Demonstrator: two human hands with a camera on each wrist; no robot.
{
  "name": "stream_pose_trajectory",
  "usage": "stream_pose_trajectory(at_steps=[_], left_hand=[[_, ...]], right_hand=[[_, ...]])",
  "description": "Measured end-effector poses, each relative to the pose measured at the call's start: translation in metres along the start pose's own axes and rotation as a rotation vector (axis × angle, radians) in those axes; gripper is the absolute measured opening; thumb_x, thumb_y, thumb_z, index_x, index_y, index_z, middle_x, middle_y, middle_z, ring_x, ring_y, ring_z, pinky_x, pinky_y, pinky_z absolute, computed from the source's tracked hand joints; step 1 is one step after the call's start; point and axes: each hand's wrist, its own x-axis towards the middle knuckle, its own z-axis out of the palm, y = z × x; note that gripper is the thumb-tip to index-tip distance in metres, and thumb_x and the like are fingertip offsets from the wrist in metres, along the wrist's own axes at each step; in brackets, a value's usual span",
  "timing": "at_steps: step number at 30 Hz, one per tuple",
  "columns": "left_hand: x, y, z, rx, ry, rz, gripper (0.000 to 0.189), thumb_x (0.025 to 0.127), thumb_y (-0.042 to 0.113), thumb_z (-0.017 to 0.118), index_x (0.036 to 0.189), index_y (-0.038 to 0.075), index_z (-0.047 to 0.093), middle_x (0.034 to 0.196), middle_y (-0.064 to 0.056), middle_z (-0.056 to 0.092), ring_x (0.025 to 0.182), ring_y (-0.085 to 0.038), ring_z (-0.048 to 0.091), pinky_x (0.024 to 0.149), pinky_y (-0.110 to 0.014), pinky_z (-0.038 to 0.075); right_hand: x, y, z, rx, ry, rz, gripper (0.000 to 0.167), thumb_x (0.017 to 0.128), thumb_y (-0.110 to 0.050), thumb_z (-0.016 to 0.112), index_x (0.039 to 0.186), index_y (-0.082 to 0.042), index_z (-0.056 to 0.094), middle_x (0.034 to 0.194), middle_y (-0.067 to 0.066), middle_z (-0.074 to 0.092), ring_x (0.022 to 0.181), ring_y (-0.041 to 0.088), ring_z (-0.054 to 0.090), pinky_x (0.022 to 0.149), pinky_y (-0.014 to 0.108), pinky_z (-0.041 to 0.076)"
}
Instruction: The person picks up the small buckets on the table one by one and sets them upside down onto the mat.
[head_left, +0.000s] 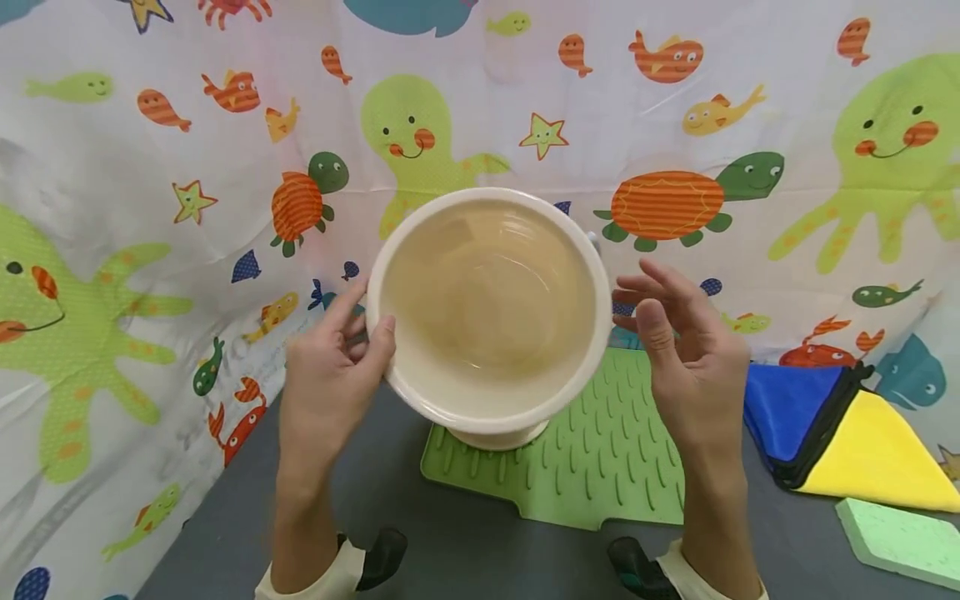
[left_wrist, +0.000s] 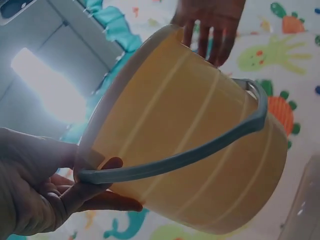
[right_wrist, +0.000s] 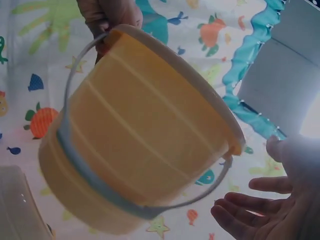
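Observation:
A cream bucket (head_left: 487, 308) is tilted so that its round mouth faces the head camera. My left hand (head_left: 333, 358) grips its left rim, thumb over the edge and fingers behind. In the left wrist view, a grey-blue handle (left_wrist: 200, 150) hangs across the bucket's ribbed outside, one end by my left fingers. My right hand (head_left: 693, 358) is apart from the right rim, fingers spread and holding nothing. From the right wrist view, a gap shows between those fingers and the handle's end. The bucket's inside shows no contents.
Below the bucket lies a green textured mat (head_left: 600, 450), with a cream piece (head_left: 498, 438) on it, mostly hidden. Blue and yellow cloths (head_left: 862, 442) and a pale green sponge (head_left: 903, 542) lie to the right. A sea-animal curtain (head_left: 480, 108) hangs behind and to the left.

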Motion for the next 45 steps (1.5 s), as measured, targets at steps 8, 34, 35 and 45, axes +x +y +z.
stream_pose_trajectory(at_steps=[8,34,35,45], left_hand=[[0.01,-0.003,0.041,0.037,-0.123,0.09,0.05,0.101,0.006,0.064,0.151,0.004,0.054,0.12,-0.023,0.076,0.094,-0.031,0.081,0.072,-0.036,0.066],[0.023,-0.009,0.147,-0.302,-0.132,0.224,0.033,0.088,0.002,0.081,0.119,-0.004,0.072,0.101,-0.02,0.07,0.093,-0.029,0.073,0.082,-0.026,0.064],[0.022,-0.007,0.149,-0.295,-0.133,0.244,0.033,0.086,0.002,0.082,0.117,-0.005,0.073,0.099,-0.019,0.07,0.091,-0.028,0.073,0.082,-0.026,0.064],[0.026,-0.009,0.191,-0.113,-0.117,0.389,0.025,0.084,0.003,0.083,0.107,-0.002,0.076,0.091,-0.014,0.074,0.079,-0.021,0.069,0.072,-0.027,0.059]], right_hand=[[0.009,0.004,-0.035,-0.145,0.01,0.033,0.034,0.09,0.009,0.074,0.123,0.004,0.074,0.103,-0.005,0.078,0.095,0.008,0.076,0.075,0.017,0.06],[0.003,0.012,-0.107,-0.708,-0.043,0.183,0.036,0.09,0.001,0.078,0.125,-0.005,0.07,0.096,-0.037,0.057,0.09,-0.021,0.057,0.072,0.003,0.04],[0.003,0.013,-0.108,-0.716,-0.035,0.194,0.036,0.091,0.0,0.078,0.125,-0.005,0.07,0.098,-0.037,0.057,0.091,-0.021,0.057,0.074,0.0,0.04],[0.01,0.03,-0.101,-0.729,-0.036,-0.123,0.049,0.09,0.016,0.069,0.134,-0.005,0.071,0.121,0.02,0.07,0.116,0.01,0.065,0.101,-0.002,0.038]])
